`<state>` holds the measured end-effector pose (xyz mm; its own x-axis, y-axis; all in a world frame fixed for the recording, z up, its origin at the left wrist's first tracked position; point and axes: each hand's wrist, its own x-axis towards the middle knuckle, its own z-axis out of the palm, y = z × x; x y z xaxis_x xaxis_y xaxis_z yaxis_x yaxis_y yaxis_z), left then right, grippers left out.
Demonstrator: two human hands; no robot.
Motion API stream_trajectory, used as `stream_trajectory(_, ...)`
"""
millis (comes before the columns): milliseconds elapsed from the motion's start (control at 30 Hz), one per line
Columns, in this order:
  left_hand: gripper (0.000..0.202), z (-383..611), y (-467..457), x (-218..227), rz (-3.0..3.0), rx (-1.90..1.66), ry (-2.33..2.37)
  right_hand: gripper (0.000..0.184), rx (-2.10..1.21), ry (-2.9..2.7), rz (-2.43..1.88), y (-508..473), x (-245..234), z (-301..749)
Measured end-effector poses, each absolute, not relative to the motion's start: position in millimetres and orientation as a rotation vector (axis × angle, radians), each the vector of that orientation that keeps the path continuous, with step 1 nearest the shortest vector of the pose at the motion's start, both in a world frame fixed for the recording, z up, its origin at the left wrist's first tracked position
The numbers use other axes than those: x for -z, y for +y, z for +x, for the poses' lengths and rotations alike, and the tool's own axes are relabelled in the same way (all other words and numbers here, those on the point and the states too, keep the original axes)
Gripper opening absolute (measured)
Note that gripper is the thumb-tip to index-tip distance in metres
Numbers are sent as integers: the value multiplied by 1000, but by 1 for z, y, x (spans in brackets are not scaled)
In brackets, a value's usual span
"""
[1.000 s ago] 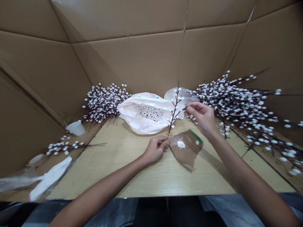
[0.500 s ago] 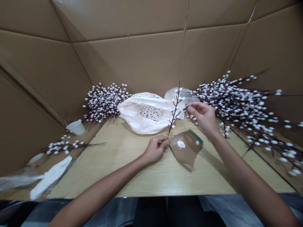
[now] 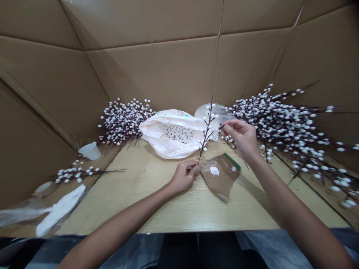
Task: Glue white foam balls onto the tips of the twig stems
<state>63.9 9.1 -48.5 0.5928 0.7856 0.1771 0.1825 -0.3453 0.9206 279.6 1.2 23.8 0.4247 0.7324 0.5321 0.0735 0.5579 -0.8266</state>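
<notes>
My left hand (image 3: 183, 176) is shut on the lower end of an artificial pussy willow branch (image 3: 208, 130), which stands nearly upright with white bead buds along its dark stem. My right hand (image 3: 241, 139) is raised to the right of the branch, pinching a small dark stem piece (image 3: 221, 127) between thumb and forefinger. That piece is close to the branch, and I cannot tell whether they touch. Just right of my left hand, a clear resealable bag (image 3: 221, 175) with a green strip and brown printed panel lies flat on the wooden table.
A white plastic bag (image 3: 174, 135) holds many white beads behind the hands. Heaps of beaded branches (image 3: 125, 122) (image 3: 283, 123) lie left and right. Nearby are a white cup (image 3: 90, 151), a loose branch (image 3: 77, 172) and white plastic (image 3: 60, 211). Cardboard walls surround the table.
My right hand and the dark piece have shifted slightly right and up. My left hand, the branch and the bag have hardly moved.
</notes>
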Motion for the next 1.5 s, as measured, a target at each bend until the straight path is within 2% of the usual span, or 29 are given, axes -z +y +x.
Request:
stream_trajectory(467,25,65,8,46,1853,-775,803,11,-473,-1039,-879,2,-25,281)
stream_trajectory(800,26,64,9,50,1965,-834,795,9,86,-694,-780,2,-35,299)
stream_trajectory(900,25,64,9,50,1992,-850,794,6,129,-719,-760,0,-37,296)
stream_trajectory(1167,25,65,8,48,1971,-855,778,14,215,-870,-802,-7,-36,285)
stream_trajectory(1500,24,64,8,49,2057,-853,781,8,390,-1088,-831,-12,-31,275)
